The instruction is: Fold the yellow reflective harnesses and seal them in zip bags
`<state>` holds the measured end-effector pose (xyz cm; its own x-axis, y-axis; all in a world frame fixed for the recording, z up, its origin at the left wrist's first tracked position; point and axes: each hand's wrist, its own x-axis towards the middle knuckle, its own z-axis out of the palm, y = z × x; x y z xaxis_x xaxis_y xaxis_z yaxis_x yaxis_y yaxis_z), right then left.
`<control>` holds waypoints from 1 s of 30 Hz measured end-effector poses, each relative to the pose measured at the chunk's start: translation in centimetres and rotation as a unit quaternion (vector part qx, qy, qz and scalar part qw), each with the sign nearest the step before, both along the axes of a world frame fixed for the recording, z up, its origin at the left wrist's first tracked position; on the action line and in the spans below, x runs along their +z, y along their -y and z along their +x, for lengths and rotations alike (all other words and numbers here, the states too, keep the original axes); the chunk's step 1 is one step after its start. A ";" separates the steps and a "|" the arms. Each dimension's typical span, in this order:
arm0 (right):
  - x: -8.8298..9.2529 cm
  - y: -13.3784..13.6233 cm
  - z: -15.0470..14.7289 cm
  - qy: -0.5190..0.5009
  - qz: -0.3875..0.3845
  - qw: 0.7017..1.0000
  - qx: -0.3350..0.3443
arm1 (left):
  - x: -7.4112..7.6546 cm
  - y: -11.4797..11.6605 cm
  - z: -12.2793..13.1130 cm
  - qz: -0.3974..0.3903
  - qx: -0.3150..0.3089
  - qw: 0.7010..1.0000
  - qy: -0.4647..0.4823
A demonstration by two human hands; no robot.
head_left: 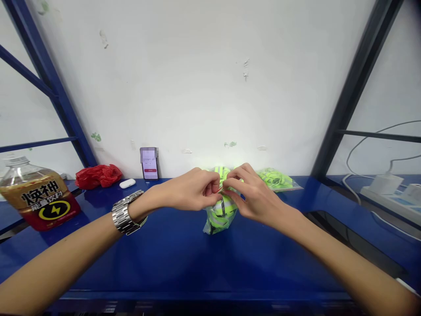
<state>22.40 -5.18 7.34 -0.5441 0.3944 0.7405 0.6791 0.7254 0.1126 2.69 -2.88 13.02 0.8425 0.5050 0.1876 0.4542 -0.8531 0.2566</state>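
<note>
A small clear plastic bag (221,217) stuffed with neon yellow-green straps with grey stripes stands on the blue shelf (177,259) in the middle. My left hand (190,189), with a metal watch on its wrist, pinches the bag's top from the left. From the right, my right hand (251,193) pinches the same top edge, fingers closed. The two sets of fingertips meet over the bag's mouth, where a thin red line shows. More neon straps (222,172) peek out behind my hands.
Another bag of neon straps (275,178) lies at the back right. A phone (149,163) leans against the white wall, with a white earbud case (127,183) and a red plastic bag (97,175) to its left. A drink bottle (37,195) stands far left. Cables and a power strip (391,193) lie far right.
</note>
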 end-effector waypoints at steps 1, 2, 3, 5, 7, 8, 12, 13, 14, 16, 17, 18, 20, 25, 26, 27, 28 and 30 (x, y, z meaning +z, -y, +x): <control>0.1 0.2 -0.1 0.005 0.000 1.000 -0.002 | 0.1 0.1 -0.1 0.015 -0.002 1.000 -0.011; 0.2 0.3 -0.1 0.010 0.002 1.000 -0.008 | 0.2 0.2 -0.1 0.037 -0.002 0.999 -0.019; 0.2 0.3 -0.1 0.015 0.005 1.000 -0.018 | 0.2 0.2 -0.2 0.062 -0.002 0.998 -0.024; 0.2 0.4 -0.1 0.020 0.017 0.999 -0.043 | 0.2 0.2 -0.3 0.101 -0.005 0.995 -0.024; 0.2 0.3 -0.1 0.025 0.033 0.997 -0.070 | 0.2 0.2 -0.3 0.117 -0.015 0.993 -0.017; 0.1 0.2 0.0 0.029 0.041 0.995 -0.082 | 0.1 0.1 -0.3 0.119 -0.019 0.993 -0.013; 0.1 0.1 0.0 0.045 0.056 0.992 -0.107 | 0.0 -0.1 -0.4 0.117 -0.030 0.993 -0.002; 0.1 0.0 0.1 0.047 0.054 0.992 -0.104 | 0.0 -0.2 -0.4 0.113 -0.033 0.993 0.000; 0.2 0.0 0.1 0.048 0.052 0.993 -0.098 | 0.0 -0.2 -0.5 0.109 -0.036 0.993 0.004; 0.1 0.0 0.4 0.052 0.047 0.994 -0.084 | 0.0 -0.2 -0.6 0.099 -0.038 0.994 0.012; 0.0 -0.1 0.5 0.053 0.047 0.995 -0.076 | 0.0 -0.2 -0.7 0.095 -0.036 0.995 0.016; -0.2 -0.2 0.7 0.053 0.046 0.995 -0.069 | -0.1 -0.2 -0.7 0.091 -0.033 0.995 0.019; -0.7 -0.4 1.0 0.049 0.053 0.996 -0.055 | -0.1 -0.3 -0.9 0.087 -0.024 0.996 0.022; -2.0 -1.3 1.7 0.020 0.095 0.995 -0.013 | -0.3 -0.5 -1.1 0.082 -0.015 0.996 0.027; -2.1 -1.4 1.8 0.016 0.100 0.995 -0.007 | -0.3 -0.5 -1.1 0.082 -0.015 0.996 0.027; -2.2 -1.4 1.7 0.011 0.103 0.995 -0.004 | -0.4 -0.5 -1.0 0.084 -0.016 0.996 0.028; -2.1 -1.4 1.7 0.008 0.102 0.995 -0.005 | -0.4 -0.4 -1.0 0.086 -0.017 0.996 0.029; -1.9 -1.3 1.5 0.002 0.093 0.996 -0.015 | -0.3 -0.4 -0.9 0.091 -0.019 0.995 0.029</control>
